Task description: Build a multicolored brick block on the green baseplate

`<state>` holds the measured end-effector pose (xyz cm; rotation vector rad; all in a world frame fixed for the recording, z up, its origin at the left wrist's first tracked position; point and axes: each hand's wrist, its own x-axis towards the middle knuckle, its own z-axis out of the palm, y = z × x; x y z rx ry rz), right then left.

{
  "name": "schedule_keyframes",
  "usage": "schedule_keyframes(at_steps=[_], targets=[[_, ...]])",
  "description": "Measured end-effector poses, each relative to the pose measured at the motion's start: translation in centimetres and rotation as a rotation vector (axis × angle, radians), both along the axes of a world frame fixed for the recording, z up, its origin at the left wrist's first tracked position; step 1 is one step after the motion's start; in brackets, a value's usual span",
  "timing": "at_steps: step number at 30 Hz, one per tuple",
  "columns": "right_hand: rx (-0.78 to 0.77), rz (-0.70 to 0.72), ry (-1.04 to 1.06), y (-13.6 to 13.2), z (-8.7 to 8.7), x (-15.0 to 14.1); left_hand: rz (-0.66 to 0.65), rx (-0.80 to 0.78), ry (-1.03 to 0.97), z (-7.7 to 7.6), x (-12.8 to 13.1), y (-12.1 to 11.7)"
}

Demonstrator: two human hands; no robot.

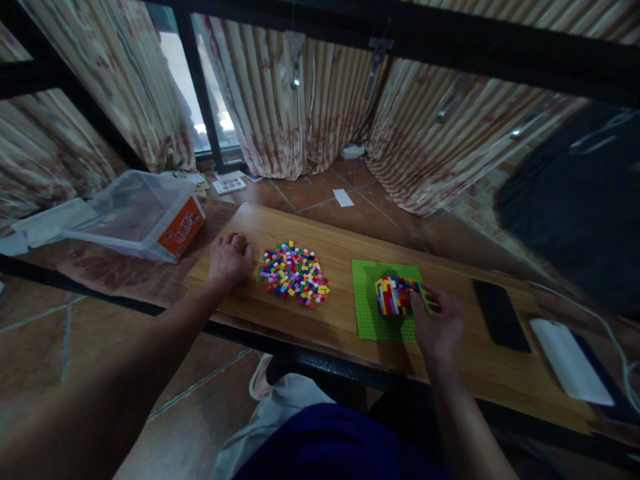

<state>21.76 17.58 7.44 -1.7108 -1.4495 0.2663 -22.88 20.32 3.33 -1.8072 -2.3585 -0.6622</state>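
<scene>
1. At far left, a clear plastic bin [150, 230] with an orange label [181, 228] stands beyond the end of a light-brown wooden board [341, 267].
2. The person's left hand [231, 259] rests palm-down on the board's left part, fingers loosely bent; I cannot tell whether anything is under them.
3. Just right of it lies a loose heap of tiny multicoloured plastic bricks [295, 275].
4. Further right, a square, lime-green studded baseplate [366, 313] lies flat. On it sits a chunky build of red, yellow, blue and white bricks [393, 297].
5. The right hand [443, 327] is at the build's right side, thumb and forefinger apart; whether they clamp it, I cannot tell.
6. Near the board's right end lie a flat black rectangular object [501, 315], a white oblong object [570, 360] and a white cable [607, 327].
</scene>
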Motion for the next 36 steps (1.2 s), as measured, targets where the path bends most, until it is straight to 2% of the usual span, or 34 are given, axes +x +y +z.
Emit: schedule_keyframes(at_steps=[1, 4, 6, 9, 14, 21, 36], targets=[[0.034, 0.032, -0.014, -0.6, 0.3, -0.7, 0.001, -0.006, 0.005, 0.0, 0.0, 0.0], [0.064, 0.254, -0.018, -2.2, 0.7, -3.8, 0.007, -0.019, 0.014, 0.1, 0.1, -0.1], [0.041, 0.403, -0.055, -2.7, 0.5, -6.3, 0.000, -0.022, 0.020, 0.2, 0.2, -0.1], [-0.024, 0.522, -0.093, -2.7, -0.4, -9.6, -0.004, -0.018, 0.014, 0.3, 0.3, -0.1], [-0.101, 0.532, -0.162, -1.3, -2.0, -12.4, -0.004, -0.011, -0.016, 0.3, 0.3, -0.2], [-0.096, 0.512, -0.223, -0.6, -3.3, -13.2, 0.003, -0.007, 0.002, 0.2, 0.2, -0.2], [-0.094, 0.465, -0.077, -1.6, -3.4, -13.7, 0.016, -0.001, -0.011, 0.0, 0.1, -0.1]])
